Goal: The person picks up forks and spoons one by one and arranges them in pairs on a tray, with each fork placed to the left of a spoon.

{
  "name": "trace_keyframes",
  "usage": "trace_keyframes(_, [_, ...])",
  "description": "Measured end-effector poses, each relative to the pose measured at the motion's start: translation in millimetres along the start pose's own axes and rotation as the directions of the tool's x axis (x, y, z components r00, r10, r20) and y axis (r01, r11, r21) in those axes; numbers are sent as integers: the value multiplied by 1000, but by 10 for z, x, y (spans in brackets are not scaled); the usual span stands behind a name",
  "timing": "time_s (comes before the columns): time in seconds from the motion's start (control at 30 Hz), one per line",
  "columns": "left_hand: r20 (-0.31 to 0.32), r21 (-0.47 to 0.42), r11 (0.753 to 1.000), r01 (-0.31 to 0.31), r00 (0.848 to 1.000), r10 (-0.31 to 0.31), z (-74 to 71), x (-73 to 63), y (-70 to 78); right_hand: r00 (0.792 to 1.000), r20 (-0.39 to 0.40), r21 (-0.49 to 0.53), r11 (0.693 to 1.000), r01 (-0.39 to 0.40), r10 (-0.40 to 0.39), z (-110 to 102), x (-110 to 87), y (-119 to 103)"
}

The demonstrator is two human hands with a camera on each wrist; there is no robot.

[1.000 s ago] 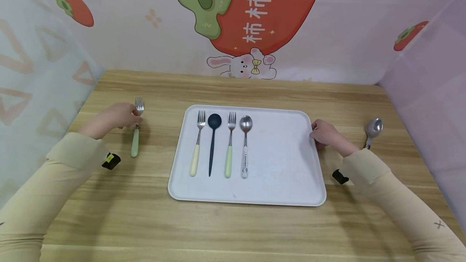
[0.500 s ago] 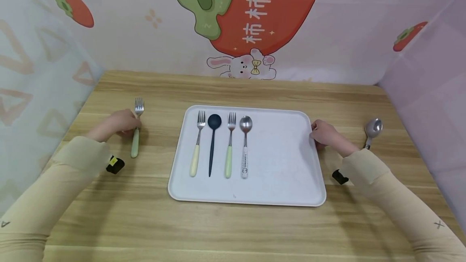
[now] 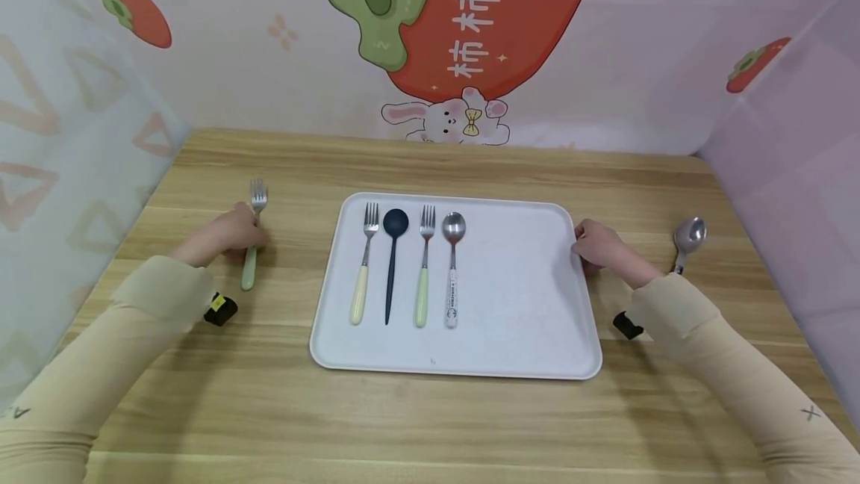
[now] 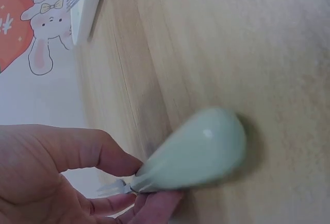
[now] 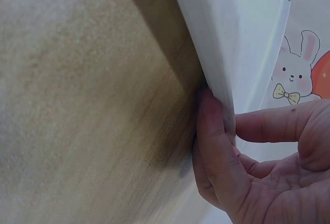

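Note:
At the left of the table, my left hand [image 3: 238,231] pinches a fork [image 3: 248,269] with a pale green handle, near where the handle meets the metal neck. In the left wrist view, thumb and fingers close on that neck, and the green handle [image 4: 201,149] points toward the camera. My right hand [image 3: 600,245] grips the right rim of a white tray [image 3: 520,297]. The right wrist view has the thumb on the tray's inner side and the fingers under its rim [image 5: 214,64]. On the tray lie a cream-handled fork [image 3: 360,286], a black spoon [image 3: 395,224], a green-handled fork [image 3: 422,293] and a steel spoon [image 3: 453,228].
Another steel spoon [image 3: 690,235] lies on the table to the right of the tray, its handle partly hidden by the right forearm. A wall printed with a persimmon and a rabbit [image 3: 446,122] stands behind the wooden table [image 3: 403,424].
My left hand has shifted slightly right and down along the fork and its fingers have closed on the neck. The fork has barely moved. My right hand stays on the tray's rim.

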State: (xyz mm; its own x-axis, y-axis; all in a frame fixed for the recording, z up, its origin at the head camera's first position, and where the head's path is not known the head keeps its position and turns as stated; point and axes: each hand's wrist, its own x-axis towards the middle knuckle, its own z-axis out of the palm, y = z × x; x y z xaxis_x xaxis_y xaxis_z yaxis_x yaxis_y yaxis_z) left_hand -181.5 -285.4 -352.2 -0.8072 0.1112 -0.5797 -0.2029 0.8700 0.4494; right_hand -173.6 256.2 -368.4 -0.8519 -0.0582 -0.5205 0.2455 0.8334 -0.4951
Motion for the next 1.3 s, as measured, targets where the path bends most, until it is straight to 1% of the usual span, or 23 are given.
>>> trace_keyframes(0.13, [8,17,1000,-10,1000,10,30,-15,34,1000,8,3,1000,-11,11,-5,-2,-24])
trace_keyframes(0.27, [-4,76,996,-56,998,56,72,-33,92,1000,8,-6,1000,-12,12,-11,0,-40])
trace_keyframes(0.37, [-2,101,991,-92,996,93,105,-61,166,1000,8,-15,1000,-10,10,-17,0,-43])
trace_keyframes(0.5, [23,111,986,-125,992,123,147,-118,294,1000,10,-20,1000,-16,16,-17,1,-46])
trace_keyframes(0.6, [33,142,977,-159,987,156,179,-158,383,1000,12,-18,1000,-23,23,-13,5,-47])
trace_keyframes(0.73, [35,190,958,-213,977,210,221,-206,492,1000,16,-17,1000,-26,26,-11,10,-45])
trace_keyframes(0.9, [29,287,918,-274,960,278,266,-254,608,1000,8,-16,1000,-17,18,-6,6,-38])
trace_keyframes(0.97, [27,329,901,-283,956,291,286,-275,659,1000,4,-18,1000,-14,14,-4,2,-33])
trace_keyframes(1.03, [30,358,889,-285,955,294,310,-298,713,1000,1,-19,1000,-10,10,-2,-4,-28])
trace_keyframes(1.17, [30,402,868,-293,951,307,352,-356,817,1000,0,-16,1000,-11,11,1,-19,-27])
trace_keyframes(1.3, [14,450,842,-297,945,326,394,-377,902,1000,1,-15,1000,-16,16,6,-25,-27])
